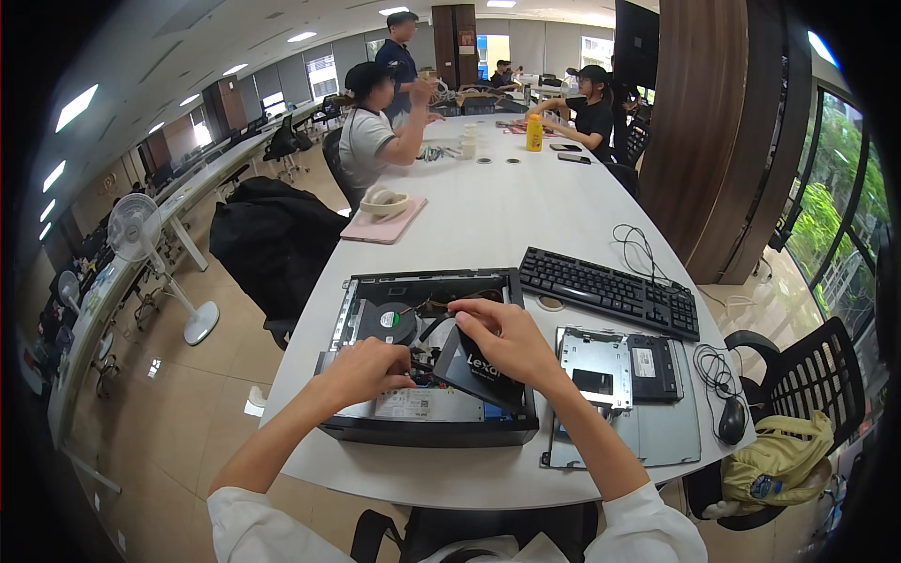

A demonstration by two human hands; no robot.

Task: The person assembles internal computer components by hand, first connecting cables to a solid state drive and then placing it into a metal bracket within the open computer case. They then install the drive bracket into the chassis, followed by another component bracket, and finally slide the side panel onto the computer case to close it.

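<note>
Dark solid-state drive [469, 373] held tilted over an open desktop computer case [427, 433]
From my end, the flat rectangular drive shows pale lettering on its face and leans above the case's right half; I can't tell whether a cable is plugged in. The black-walled case lies flat on the white table [460, 225], its inside exposed.

We get bright light from ceiling panels [77, 108] beyond our left hand [361, 375] and windows [838, 178] beyond our right hand [511, 342], edges bending into black.

White loose sleeves [648, 527], wide hems near elbows; bare forearms [601, 441]; bare hands [511, 340].
</note>
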